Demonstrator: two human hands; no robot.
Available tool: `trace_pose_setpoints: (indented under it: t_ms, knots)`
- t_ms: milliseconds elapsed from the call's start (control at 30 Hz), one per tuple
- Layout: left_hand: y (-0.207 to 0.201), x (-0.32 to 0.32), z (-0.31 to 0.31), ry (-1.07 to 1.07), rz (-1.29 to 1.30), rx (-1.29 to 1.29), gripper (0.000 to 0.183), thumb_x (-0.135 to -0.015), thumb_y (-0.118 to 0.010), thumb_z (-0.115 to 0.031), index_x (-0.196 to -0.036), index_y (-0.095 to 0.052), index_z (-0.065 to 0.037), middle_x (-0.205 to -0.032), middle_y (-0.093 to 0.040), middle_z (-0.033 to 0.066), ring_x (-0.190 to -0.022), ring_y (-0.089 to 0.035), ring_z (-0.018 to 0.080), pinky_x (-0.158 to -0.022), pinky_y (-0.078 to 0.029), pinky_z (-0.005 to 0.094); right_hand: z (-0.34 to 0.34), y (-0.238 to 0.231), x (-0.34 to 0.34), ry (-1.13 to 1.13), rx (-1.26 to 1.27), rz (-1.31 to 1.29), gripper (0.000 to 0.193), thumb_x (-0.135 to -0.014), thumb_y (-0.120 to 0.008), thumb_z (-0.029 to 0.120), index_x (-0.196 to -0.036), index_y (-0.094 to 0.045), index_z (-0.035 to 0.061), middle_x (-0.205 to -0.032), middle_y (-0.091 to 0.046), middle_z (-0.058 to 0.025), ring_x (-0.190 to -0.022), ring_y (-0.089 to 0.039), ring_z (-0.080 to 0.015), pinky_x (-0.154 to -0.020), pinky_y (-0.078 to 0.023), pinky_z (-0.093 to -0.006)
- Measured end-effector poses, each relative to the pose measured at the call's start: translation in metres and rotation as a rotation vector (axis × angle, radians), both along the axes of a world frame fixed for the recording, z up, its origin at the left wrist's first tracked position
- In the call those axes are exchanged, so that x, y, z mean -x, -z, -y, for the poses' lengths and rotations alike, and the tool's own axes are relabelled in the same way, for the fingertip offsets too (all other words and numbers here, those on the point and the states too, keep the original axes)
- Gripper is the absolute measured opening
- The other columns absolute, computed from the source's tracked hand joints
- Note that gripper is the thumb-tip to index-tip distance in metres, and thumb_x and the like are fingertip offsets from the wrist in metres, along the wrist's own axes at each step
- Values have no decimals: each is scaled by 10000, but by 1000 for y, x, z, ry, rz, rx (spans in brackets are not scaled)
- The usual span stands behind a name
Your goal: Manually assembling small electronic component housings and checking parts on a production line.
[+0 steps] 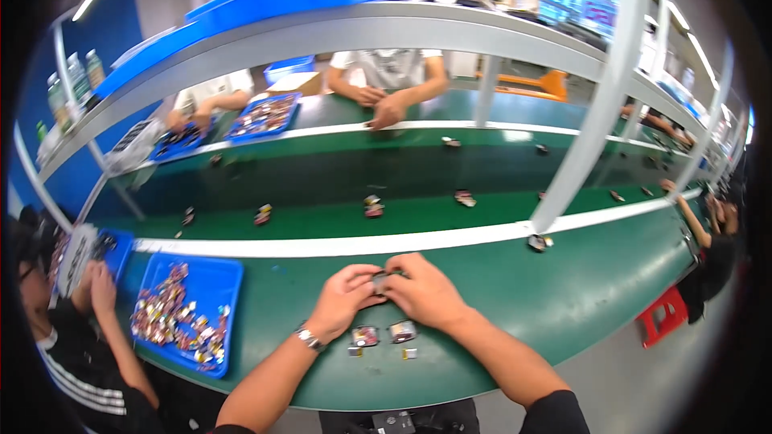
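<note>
Both my hands meet over the green bench, fingers pinched around a small grey, flat-looking part [379, 282] whose kind I cannot make out. My left hand [342, 304], with a metal watch on its wrist, grips it from the left. From the right, my right hand [424, 292] closes on it, its fingers covering much of the part. Just nearer than the hands lie two small electronic assemblies, a reddish one [366, 335] and a grey-topped one [402, 331]. By each sits a tiny silver and yellow piece, one left [355, 351] and one right [410, 354].
A blue tray [215, 270] of loose small parts stands left, beside a co-worker's hands [102, 289]. Beyond a white rail [338, 247], a green conveyor carries several assemblies [373, 206]. Another assembly [539, 243] rests by a post [591, 112]. A person's hands [382, 104] are across the line.
</note>
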State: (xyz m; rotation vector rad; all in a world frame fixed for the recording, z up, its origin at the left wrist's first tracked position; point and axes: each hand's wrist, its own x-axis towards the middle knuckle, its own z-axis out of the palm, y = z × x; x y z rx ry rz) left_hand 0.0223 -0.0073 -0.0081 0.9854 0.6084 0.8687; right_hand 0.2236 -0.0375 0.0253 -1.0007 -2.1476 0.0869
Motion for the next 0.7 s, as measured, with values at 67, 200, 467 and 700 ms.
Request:
trace_pose_setpoints:
  t_ms: [67,200,467,700]
  knots:
    - [-7,1,3,-4,-43,-8,266,-978,-502,9,-1244,-511,-1,-1222,-621,123,-1092,-629,200,-940,-549,353,0,-7,2,-8,64,44,172,-757,-754,89,-910,-676,98,-1100,-577,-88,-1060,-562,-284,-868,-503,-386]
    - [-9,6,6,-13,-69,-22,262,-984,-480,22,-1244,-506,6,-1239,-609,129,-1100,-621,193,-950,-548,354,-5,-4,2,-80,135,72,160,-779,-736,104,-932,-691,100,-1216,-570,-63,-1144,-536,-271,-942,-480,-394]
    - [-8,8,2,58,-25,-59,311,-957,-531,28,-1264,-488,11,-1232,-601,140,-1123,-610,200,-972,-539,364,-5,4,7,-14,252,-157,95,-805,-716,87,-900,-717,84,-1166,-610,-66,-1131,-552,-272,-927,-493,-386]
    - [-8,10,2,80,-45,-91,347,-941,-546,40,-1281,-480,8,-1241,-594,139,-1127,-607,190,-986,-526,345,-2,4,10,28,296,-193,92,-826,-694,122,-904,-718,81,-1184,-617,-69,-1156,-544,-273,-941,-482,-381]
